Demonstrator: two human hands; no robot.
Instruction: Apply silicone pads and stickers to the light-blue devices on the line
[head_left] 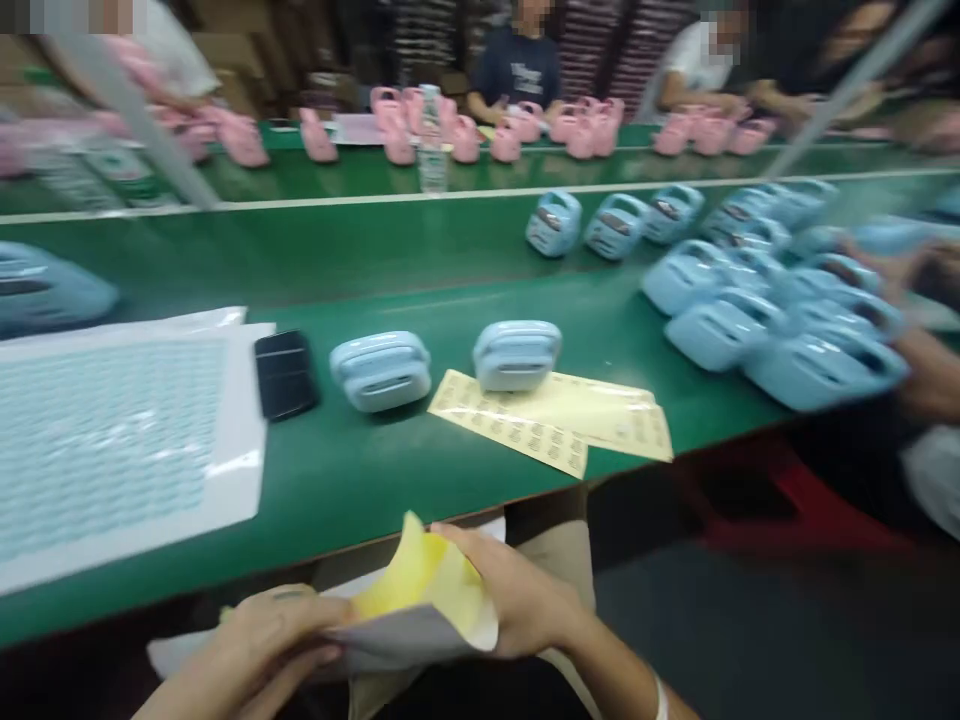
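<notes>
Seen from the person's own viewpoint, the left hand (251, 650) and right hand (510, 590) hold a curled sheet of paper (420, 615), yellow on one side and grey-white on the other, just below the edge of a green surface (337, 490). The fingers (480, 550) of both hands are clamped on it from either side. On the surface ahead sit two pale blue plastic cases (380, 371), one resting on yellow label sheets (547, 425). A black phone (285, 374) lies beside a large white-edged sheet of tiny labels (112, 450). More blue cases (772, 320) crowd the right, near a co-worker's hand (926, 375). Pink cases (465, 138) stand farther off, apparently the same shape, though blur makes that hard to tell.
</notes>
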